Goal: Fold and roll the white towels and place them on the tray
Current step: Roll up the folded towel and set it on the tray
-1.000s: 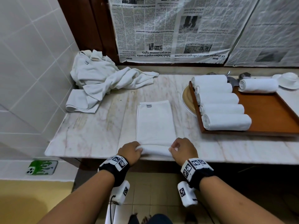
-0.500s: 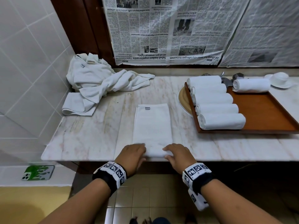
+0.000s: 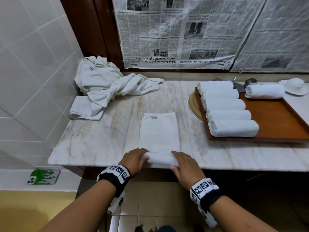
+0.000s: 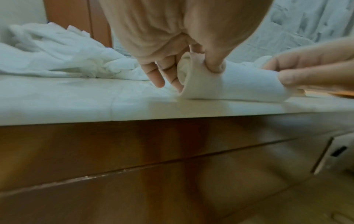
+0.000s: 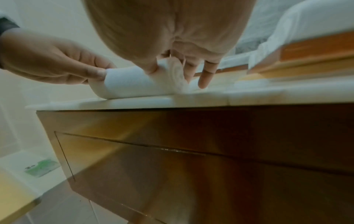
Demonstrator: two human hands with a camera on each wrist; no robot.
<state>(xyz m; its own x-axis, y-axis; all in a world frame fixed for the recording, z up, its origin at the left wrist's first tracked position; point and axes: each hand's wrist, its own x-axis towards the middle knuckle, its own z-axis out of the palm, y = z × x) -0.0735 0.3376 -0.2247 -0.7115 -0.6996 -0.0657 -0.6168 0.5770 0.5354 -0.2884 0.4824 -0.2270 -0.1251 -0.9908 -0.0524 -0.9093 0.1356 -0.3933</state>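
Note:
A white towel (image 3: 158, 131), folded into a long strip, lies on the marble counter (image 3: 100, 144). Its near end is rolled up (image 3: 161, 159) at the counter's front edge. My left hand (image 3: 136, 159) grips the roll's left end, thumb on top (image 4: 214, 65) and fingers behind (image 4: 159, 75). My right hand (image 3: 183, 163) grips the right end (image 5: 134, 83) the same way. The wooden tray (image 3: 275, 121) at the right carries several rolled towels (image 3: 232, 128) in a row. One more roll (image 3: 265, 91) lies at its far edge.
A heap of unfolded white towels (image 3: 107, 84) fills the counter's back left corner. A plate (image 3: 194, 106) sticks out from under the tray's left side. Taps (image 3: 235, 81) and a white dish (image 3: 295, 86) stand behind the tray. A phone (image 3: 43, 177) lies on the low ledge at the left.
Both hands have turned the towel's near end over away from me. The roll is thicker now and the flat strip beyond it is shorter.

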